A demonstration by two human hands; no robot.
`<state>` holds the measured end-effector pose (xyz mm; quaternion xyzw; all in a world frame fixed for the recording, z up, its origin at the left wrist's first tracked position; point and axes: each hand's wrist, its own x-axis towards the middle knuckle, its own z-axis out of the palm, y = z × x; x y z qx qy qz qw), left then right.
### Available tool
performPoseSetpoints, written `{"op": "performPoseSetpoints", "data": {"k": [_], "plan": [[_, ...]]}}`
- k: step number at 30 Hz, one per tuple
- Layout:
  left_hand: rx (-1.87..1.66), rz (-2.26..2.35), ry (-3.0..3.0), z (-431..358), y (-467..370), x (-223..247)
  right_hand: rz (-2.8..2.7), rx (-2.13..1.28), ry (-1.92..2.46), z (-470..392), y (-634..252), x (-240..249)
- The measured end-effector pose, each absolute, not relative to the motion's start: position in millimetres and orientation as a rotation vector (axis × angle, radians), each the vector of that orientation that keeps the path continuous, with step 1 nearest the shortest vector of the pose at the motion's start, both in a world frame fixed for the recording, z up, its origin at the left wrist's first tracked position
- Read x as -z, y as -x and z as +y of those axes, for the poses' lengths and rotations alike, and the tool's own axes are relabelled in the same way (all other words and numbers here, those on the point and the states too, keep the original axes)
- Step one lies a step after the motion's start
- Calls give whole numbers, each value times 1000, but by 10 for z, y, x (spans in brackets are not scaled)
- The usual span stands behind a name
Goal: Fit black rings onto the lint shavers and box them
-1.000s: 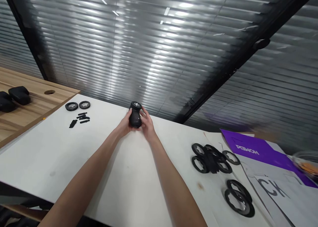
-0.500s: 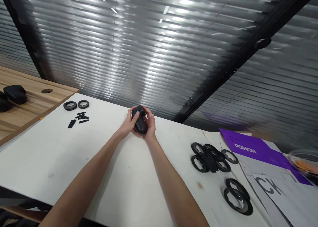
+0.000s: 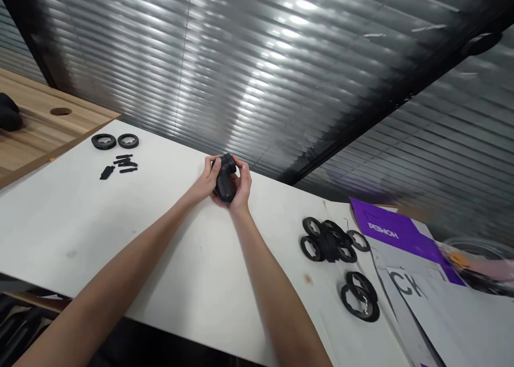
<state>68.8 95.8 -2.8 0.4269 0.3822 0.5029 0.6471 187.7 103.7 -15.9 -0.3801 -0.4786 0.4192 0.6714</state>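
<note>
Between my two hands is a black, rounded, elongated plastic part [image 3: 226, 187] with a short cylindrical piece at its upper end. My left hand [image 3: 209, 177] grips its left side, thumb lying near the upper end. Wrapped round the right side is my right hand [image 3: 242, 185], its fingertips touching the cylindrical piece. The part is held near the far edge of the white table [image 3: 193, 286]; whether it rests on the surface I cannot tell. The palms hide its sides and underside.
At the far left lie black rings [image 3: 128, 141] and several thin black strips [image 3: 125, 162]. More black rings [image 3: 311, 248] are heaped on the right, with another overlapping group [image 3: 360, 297] nearer. Beyond them are a purple sheet [image 3: 385, 225] and white papers [image 3: 461, 313]. A wooden board [image 3: 36, 120] borders the left.
The camera view has shifted, so the table's contents sit higher in the picture. My left thumb has moved up toward the black part's upper end. Both hands keep hold of it.
</note>
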Motion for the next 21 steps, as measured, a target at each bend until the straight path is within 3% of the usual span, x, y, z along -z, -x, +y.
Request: {"op": "performPoseSetpoints", "data": {"k": [13, 21], "plan": [[-1217, 842, -999, 992, -687, 113, -1112, -951, 821, 1146, -1918, 245], [-1243, 697, -1230, 1007, -632, 127, -1124, -1289, 805, 1234, -2033, 193]]}}
